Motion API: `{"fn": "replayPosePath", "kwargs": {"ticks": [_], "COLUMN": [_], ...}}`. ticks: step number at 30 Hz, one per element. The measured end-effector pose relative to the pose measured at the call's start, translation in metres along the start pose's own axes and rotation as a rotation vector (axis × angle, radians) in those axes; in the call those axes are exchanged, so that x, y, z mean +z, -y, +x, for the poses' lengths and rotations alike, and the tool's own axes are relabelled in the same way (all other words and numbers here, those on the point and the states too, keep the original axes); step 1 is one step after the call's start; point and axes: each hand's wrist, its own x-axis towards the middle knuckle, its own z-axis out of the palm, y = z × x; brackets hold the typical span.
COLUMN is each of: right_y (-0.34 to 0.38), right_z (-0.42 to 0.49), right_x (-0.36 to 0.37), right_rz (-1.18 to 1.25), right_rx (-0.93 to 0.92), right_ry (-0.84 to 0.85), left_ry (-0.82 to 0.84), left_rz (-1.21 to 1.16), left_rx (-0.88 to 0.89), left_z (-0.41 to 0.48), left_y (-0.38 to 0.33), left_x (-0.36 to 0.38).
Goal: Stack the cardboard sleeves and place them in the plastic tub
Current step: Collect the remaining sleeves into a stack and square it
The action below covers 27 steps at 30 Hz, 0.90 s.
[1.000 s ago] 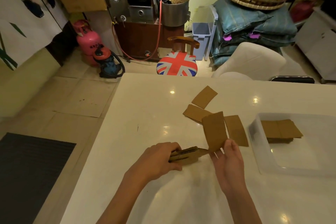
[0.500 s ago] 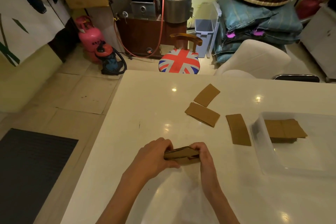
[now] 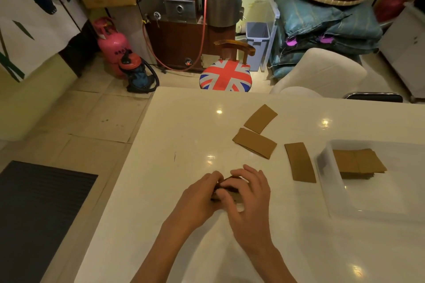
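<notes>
Cardboard stack in left hand, right hand, clear plastic tub

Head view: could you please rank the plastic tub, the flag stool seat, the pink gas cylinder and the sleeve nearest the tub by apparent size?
1. plastic tub, even cut off at the frame edge.
2. flag stool seat and pink gas cylinder: about alike, not ranked.
3. sleeve nearest the tub.
</notes>
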Motion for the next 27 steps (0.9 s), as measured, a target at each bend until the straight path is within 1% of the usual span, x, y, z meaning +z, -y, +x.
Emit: {"fn": "replayPosePath", "kwargs": {"ticks": [2,4,6,8,10,12,14,15,16,18,20,21,23,24,25,27], "right_y": [-0.017,-0.028,-0.030,-0.023,-0.016,-0.019,-0.031,-0.037,-0.042,-0.046,-0.048,-0.046,-0.037,-0.026,-0.014,0.003], "right_z": [-0.002,-0.004,-0.003,-0.003,0.002,0.009,0.015,0.015,0.014,0.008,-0.002,-0.004,-0.007,-0.007,-0.006,-0.011], "right_x": [0.000,-0.008,-0.013,-0.014,-0.014,-0.021,-0.031,-0.034,-0.034,-0.029,-0.026,-0.028,-0.030,-0.028,-0.022,0.001], "right_rz": [0.062,0.150,0.197,0.225,0.236,0.339,0.588,0.662,0.626,0.428,0.289,0.242,0.170,0.115,0.046,-0.129], "right_rx": [0.157,0.250,0.244,0.225,0.283,0.432,0.630,0.706,0.720,0.696,0.640,0.605,0.517,0.419,0.291,0.042], "right_ry": [-0.102,-0.151,-0.157,-0.139,-0.145,-0.225,-0.302,-0.294,-0.234,-0.078,-0.020,-0.048,-0.166,-0.159,-0.094,0.143], "left_ry": [0.003,-0.007,-0.026,-0.037,-0.031,-0.018,-0.021,-0.019,-0.015,-0.003,-0.005,-0.009,-0.018,-0.026,-0.029,-0.034], "left_rz": [-0.058,-0.002,0.091,0.098,0.075,0.091,0.171,0.211,0.226,0.210,0.202,0.210,0.212,0.203,0.202,0.213], "left_rx": [0.001,0.027,0.057,0.060,0.043,0.024,0.007,0.002,-0.003,0.002,0.023,0.021,0.006,-0.003,-0.016,-0.033], "left_z": [-0.002,-0.005,-0.008,-0.007,-0.005,-0.003,-0.002,-0.001,-0.001,-0.001,-0.002,-0.002,-0.003,-0.003,-0.003,-0.002], "left_y": [-0.001,-0.002,-0.002,-0.003,-0.004,-0.005,-0.005,-0.004,-0.004,-0.004,-0.005,-0.004,-0.006,-0.007,-0.007,-0.004], "left_x": [0.001,0.002,0.004,0.007,0.007,0.005,0.005,0.005,0.006,0.009,0.011,0.011,0.011,0.012,0.012,0.011]}}
